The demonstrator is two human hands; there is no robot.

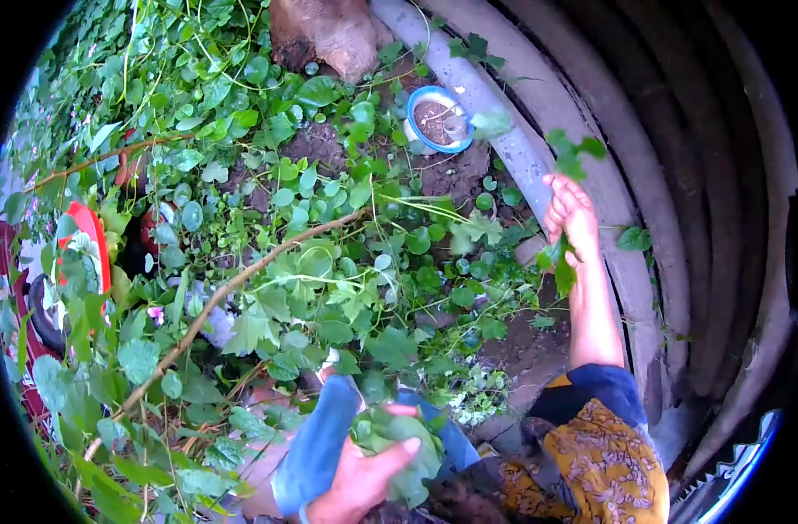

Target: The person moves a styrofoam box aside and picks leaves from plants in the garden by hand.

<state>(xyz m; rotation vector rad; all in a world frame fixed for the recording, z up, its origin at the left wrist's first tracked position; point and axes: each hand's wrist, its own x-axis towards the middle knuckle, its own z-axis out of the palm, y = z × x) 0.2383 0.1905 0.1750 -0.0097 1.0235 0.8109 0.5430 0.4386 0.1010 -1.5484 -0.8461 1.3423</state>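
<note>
Low at the bottom centre, my left hand (362, 479) is closed around a bunch of broad green leaves (416, 450), the thumb lying across them. My right hand (571, 217) is stretched out to the right, its fingers curled in a pinch. A leafy vine sprig (577, 155) shows just above those fingers, with more leaves (563, 269) hanging at the wrist. The stem between the fingers is too small to make out clearly. Dense green vines (329, 297) spread over the soil left of the right hand.
A white pot with a blue rim (441, 150) holds soil near the top. Long curved grey pieces (573, 105) line the right side. A brown branch (241, 278) slants through the vines. Further left is a red curved object (91, 244); a tree stump (324, 39) stands at top.
</note>
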